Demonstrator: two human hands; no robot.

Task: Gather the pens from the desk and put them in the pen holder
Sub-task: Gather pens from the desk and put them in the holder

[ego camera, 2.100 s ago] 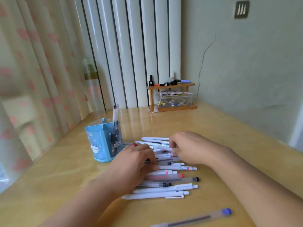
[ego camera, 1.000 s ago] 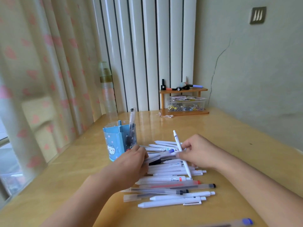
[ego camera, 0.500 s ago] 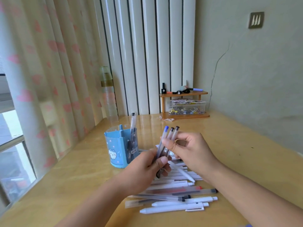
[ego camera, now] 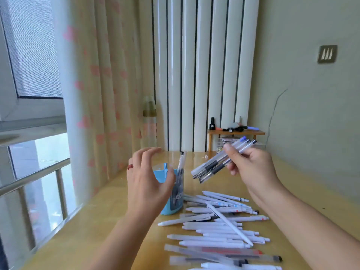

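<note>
My right hand grips a bunch of three clear pens, raised above the desk with their tips pointing down-left toward the blue pen holder. The holder stands on the desk with one clear pen upright in it. My left hand hovers in front of the holder with fingers spread and loosely curved, holding nothing, and it hides the holder's left part. Several white and clear pens lie in a loose pile on the desk, right of the holder.
A wooden desk runs along a window and a heart-print curtain on the left. At the back a small wooden shelf carries small items. A clear bottle stands behind the curtain edge. A white radiator covers the back wall.
Both hands lifted off the pile; the three clear pens passed to my right hand, which rose to the right. My left hand let go and moved in front of the holder.
</note>
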